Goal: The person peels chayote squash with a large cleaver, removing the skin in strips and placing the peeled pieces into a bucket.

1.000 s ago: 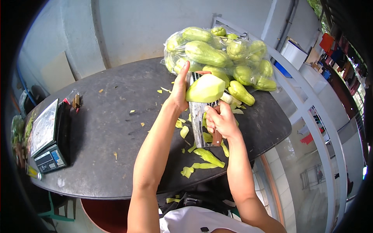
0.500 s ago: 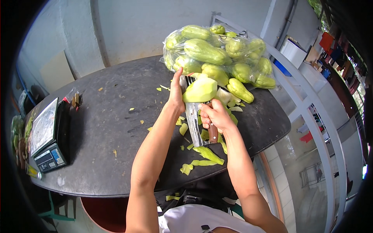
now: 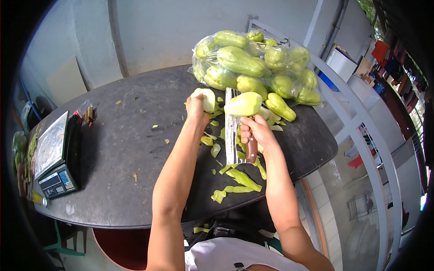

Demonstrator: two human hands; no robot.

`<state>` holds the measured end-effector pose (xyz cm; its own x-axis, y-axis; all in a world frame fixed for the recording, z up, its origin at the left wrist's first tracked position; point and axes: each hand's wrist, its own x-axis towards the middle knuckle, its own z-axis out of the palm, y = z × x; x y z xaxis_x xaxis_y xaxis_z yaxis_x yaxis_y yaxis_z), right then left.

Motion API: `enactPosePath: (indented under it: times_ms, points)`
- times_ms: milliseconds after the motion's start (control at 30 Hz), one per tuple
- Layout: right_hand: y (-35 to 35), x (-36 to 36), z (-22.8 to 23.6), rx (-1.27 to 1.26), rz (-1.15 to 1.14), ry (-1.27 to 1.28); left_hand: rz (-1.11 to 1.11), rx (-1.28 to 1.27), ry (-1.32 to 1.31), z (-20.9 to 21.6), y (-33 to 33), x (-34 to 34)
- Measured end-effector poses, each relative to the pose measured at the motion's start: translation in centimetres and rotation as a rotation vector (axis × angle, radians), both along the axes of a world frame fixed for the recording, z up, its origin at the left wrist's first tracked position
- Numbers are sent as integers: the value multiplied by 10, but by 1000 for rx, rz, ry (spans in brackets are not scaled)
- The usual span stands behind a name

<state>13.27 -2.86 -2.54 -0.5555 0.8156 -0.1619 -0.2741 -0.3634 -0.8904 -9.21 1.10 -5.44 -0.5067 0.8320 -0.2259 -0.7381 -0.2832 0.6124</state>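
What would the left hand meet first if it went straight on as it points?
Holding its pale green piece, the left hand would probably meet the clear bag of green vegetables, though depth is unclear.

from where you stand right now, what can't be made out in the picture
All in the head view:
knife blade: partly hidden behind the peeled chayote near the right hand
pale cut piece: partly covered by the left hand
bagged chayotes: full count unclear, they overlap each other
scale panel: markings too small to read
red tub: partly hidden by the tabletop, cut off by the lower edge
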Motion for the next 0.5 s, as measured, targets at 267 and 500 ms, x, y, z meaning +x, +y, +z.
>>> enactPosePath:
  times_ms: [267,500]
  points:
    - [14,3,-10,54,-65,-255,-180,-138,86,15,-19,-5]
    - [13,13,1,200,-242,-181,-127,73,-329,25,-29,-3]
